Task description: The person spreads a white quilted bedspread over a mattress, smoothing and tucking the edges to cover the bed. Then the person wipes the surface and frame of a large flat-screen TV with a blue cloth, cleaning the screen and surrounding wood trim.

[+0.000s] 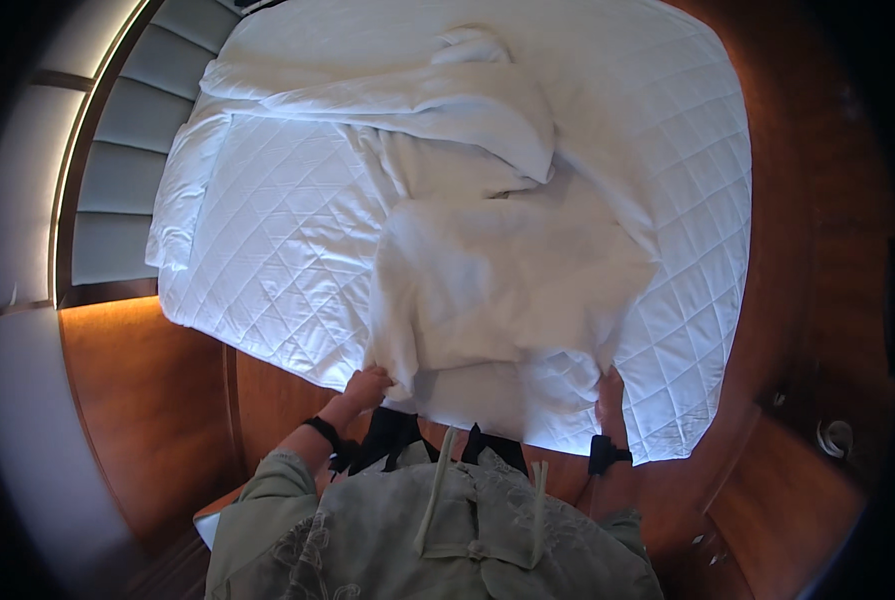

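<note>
A white sheet (507, 270) lies bunched and partly spread over a bed, its near part stretched between my two hands. My left hand (369, 386) is closed on the sheet's near left corner at the mattress edge. On the other side, my right hand (610, 388) grips the near right part of the same sheet, its fingers partly hidden by the cloth. Farther back the sheet gathers into thick folds (427, 105). Beneath it the quilted white mattress pad (277, 220) shows on the left and along the right side.
A grey padded headboard (122, 170) stands along the left, beside a lit wall panel. Reddish-brown wood flooring (782, 470) borders the bed at right. A pale coiled object (835, 438) and small scraps (712, 548) lie at the lower right.
</note>
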`<action>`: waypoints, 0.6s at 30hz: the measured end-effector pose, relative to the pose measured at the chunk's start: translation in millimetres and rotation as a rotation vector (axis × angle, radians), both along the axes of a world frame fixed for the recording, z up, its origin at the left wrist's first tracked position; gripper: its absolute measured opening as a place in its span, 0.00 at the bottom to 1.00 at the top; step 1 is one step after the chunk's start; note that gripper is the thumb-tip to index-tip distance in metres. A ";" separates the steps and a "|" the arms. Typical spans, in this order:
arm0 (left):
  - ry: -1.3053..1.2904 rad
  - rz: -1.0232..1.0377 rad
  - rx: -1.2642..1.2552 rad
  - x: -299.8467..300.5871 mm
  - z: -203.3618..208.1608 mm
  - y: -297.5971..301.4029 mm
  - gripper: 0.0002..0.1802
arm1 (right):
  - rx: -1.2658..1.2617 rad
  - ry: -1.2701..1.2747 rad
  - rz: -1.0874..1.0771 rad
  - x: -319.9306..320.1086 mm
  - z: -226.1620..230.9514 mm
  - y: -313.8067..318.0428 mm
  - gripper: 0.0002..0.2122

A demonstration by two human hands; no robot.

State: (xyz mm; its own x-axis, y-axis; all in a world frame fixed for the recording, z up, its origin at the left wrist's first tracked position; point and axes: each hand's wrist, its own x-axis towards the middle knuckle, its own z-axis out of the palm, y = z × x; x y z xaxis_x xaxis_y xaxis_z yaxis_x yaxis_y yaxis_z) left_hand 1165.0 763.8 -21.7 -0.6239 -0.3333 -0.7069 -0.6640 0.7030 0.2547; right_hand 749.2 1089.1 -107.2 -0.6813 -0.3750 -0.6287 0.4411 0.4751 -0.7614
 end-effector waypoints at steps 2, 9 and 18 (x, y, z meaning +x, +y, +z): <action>-0.056 0.001 -0.001 -2.7 -2.6 0.5 0.18 | 0.350 0.451 0.247 -19.3 -10.6 19.2 0.07; 0.306 -0.194 0.298 -22.3 -21.2 58.2 0.11 | 0.873 0.982 0.524 -135.6 13.1 201.0 0.18; 0.422 -0.110 0.192 -4.6 -29.3 83.6 0.08 | 1.105 0.733 0.277 -148.1 107.5 172.3 0.27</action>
